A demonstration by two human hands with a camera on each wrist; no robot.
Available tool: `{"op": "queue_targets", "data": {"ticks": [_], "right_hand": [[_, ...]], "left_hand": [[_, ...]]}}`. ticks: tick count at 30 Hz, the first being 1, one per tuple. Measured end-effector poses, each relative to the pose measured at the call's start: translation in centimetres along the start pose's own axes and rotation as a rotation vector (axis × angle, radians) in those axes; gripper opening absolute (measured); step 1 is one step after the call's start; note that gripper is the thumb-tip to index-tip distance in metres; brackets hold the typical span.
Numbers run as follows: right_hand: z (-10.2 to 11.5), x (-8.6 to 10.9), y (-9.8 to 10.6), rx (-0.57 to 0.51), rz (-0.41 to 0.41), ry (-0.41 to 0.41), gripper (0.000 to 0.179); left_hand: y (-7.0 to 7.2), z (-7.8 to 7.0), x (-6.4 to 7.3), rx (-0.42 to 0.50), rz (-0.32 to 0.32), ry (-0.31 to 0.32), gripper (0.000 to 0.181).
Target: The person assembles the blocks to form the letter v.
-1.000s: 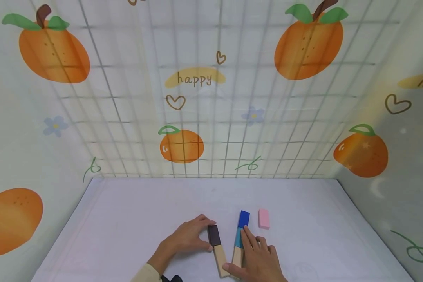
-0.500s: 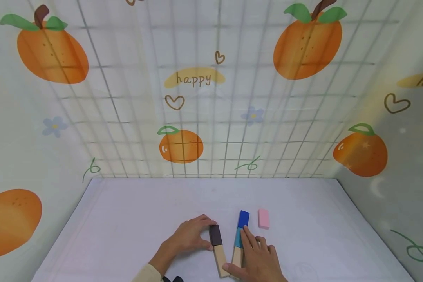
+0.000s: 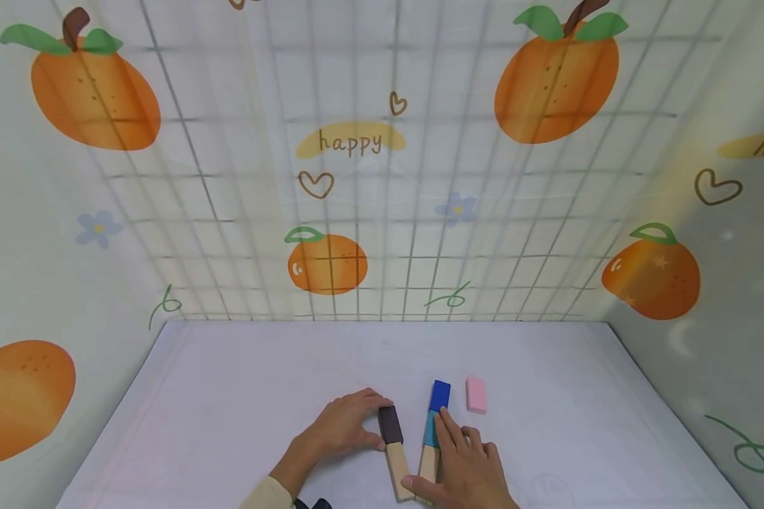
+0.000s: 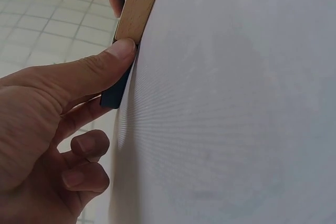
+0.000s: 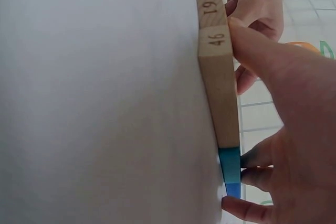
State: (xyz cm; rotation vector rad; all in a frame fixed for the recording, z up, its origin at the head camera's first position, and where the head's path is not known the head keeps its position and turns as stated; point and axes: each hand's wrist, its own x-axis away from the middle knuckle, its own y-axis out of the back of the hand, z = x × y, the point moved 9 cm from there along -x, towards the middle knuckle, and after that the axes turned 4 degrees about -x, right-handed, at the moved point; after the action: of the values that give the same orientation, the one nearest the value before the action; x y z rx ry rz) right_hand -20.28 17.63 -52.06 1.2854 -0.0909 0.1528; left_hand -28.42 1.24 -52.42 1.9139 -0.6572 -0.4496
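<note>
In the head view two short rows of wooden blocks form a V narrowing toward me. My left hand (image 3: 340,426) pinches the dark brown block (image 3: 391,425), its thumb at the joint with the natural wood block (image 3: 397,472) behind it. The right row has a blue block (image 3: 440,395), a teal block (image 3: 431,428) and another natural wood block (image 3: 428,464). My right hand (image 3: 472,466) lies over that row, fingertips on the teal block and thumb across the near ends. In the right wrist view those ends carry printed numbers, with the thumb (image 5: 257,51) on top.
A pink block (image 3: 476,395) lies apart, right of the blue block. White cloth covers the table (image 3: 261,360). Behind it stands a curtain (image 3: 229,233) with orange-fruit prints, and side panels close in left and right.
The dark brown block has shifted slightly to the right at its far end, with my left hand following it. My right hand and the blue-teal row stay in place.
</note>
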Motion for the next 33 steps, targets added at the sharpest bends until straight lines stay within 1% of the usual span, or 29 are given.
{"op": "queue_targets", "data": {"ticks": [8,13,18,23,29,33], "right_hand": [[-0.09,0.05,0.02,-0.011,-0.012,0.001,0.128],[-0.13,0.08,0.10,-0.008,-0.022,0.006,0.129],[0.02,0.15,0.29,-0.007,-0.022,0.013,0.128],[0.07,0.17,0.43,-0.003,-0.024,0.019,0.126],[-0.30,0.27,0.72,-0.053,0.002,0.011,0.124],[-0.53,0.50,0.88,-0.086,0.005,0.052,0.123]], "left_hand": [[0.11,-0.19,0.12,0.002,0.008,0.006,0.066],[-0.05,-0.14,0.17,0.013,0.013,0.008,0.067],[-0.19,-0.08,0.28,0.032,0.030,0.001,0.068],[-0.11,-0.05,0.47,0.049,0.046,0.015,0.068],[0.06,-0.14,0.62,0.061,0.046,0.021,0.066],[-0.08,0.03,0.68,0.068,0.041,0.026,0.063]]}}
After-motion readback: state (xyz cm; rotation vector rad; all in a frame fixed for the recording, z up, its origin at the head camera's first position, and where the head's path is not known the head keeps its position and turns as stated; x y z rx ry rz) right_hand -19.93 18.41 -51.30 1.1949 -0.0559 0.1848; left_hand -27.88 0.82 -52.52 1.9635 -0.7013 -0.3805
